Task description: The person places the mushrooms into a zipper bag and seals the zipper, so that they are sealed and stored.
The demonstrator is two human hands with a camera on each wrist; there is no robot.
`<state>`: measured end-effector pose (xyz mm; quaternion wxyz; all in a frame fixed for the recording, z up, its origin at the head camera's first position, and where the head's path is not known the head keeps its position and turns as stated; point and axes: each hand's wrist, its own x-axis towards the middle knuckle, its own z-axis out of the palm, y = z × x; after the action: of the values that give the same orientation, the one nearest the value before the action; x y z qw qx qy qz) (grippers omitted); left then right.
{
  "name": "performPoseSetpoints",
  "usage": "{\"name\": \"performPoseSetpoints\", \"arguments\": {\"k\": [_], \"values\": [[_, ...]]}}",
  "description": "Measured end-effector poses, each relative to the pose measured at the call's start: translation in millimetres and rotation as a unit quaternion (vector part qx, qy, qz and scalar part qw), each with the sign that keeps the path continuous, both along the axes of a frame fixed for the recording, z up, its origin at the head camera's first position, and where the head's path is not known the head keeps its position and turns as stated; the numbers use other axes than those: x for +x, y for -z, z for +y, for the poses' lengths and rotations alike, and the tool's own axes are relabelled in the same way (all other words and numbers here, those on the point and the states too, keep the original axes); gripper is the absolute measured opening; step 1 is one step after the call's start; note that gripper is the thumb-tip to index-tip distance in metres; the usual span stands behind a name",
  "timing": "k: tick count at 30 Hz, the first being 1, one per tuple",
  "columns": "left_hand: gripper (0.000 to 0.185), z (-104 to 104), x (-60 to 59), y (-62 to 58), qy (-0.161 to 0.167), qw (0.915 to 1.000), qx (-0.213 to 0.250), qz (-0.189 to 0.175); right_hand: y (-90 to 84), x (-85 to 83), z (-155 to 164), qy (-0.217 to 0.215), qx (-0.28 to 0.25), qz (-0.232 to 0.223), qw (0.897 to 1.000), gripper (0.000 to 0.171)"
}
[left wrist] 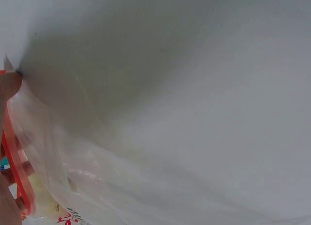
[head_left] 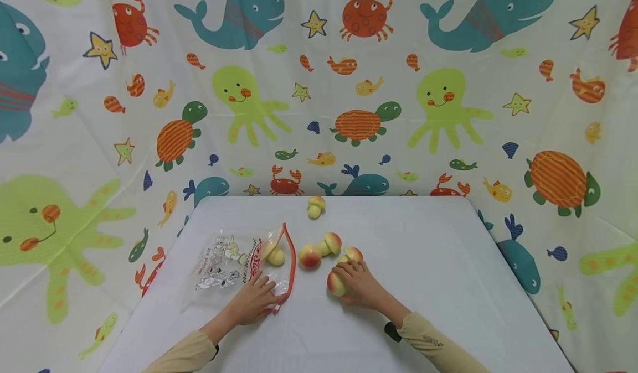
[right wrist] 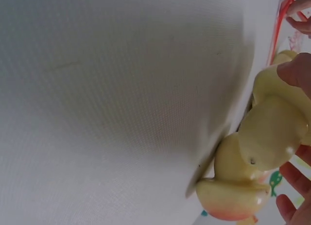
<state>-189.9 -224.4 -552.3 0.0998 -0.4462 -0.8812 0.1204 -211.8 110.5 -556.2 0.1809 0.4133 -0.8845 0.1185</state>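
A toy mushroom (head_left: 336, 283) with a red-and-yellow cap is gripped by my right hand (head_left: 360, 284), low over the table. In the right wrist view the thumb lies on the pale cap, above the rounded stem (right wrist: 273, 132). Right behind it is another mushroom (head_left: 353, 253), partly covered by the fingers. My left hand (head_left: 255, 301) holds the mouth of a clear printed zip bag (head_left: 219, 268) by its red-edged strip (head_left: 292, 262). Inside the bag, close to its mouth, lies one mushroom (head_left: 275, 255).
Between bag and right hand lie two more mushrooms, one showing its round cap (head_left: 309, 257), the other on its side (head_left: 331, 243). Another mushroom (head_left: 315, 207) lies near the back edge of the white table (head_left: 423, 240). A sea-animal curtain (head_left: 309, 91) surrounds the table.
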Motion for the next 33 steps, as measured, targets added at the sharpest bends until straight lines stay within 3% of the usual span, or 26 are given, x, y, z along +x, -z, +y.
{"name": "performPoseSetpoints", "arguments": {"k": [4, 33], "values": [[0.045, 0.1, 0.9, -0.1, 0.0, 1.0, 0.001, -0.001, 0.2, 1.1, -1.0, -0.01, -0.019, -0.003, 1.0, 0.068], [0.044, 1.6, 1.1, -0.8, -0.004, 0.9997, 0.005, -0.024, 0.5, 8.7, -7.0, 0.0, -0.014, -0.018, 1.0, 0.069]]}}
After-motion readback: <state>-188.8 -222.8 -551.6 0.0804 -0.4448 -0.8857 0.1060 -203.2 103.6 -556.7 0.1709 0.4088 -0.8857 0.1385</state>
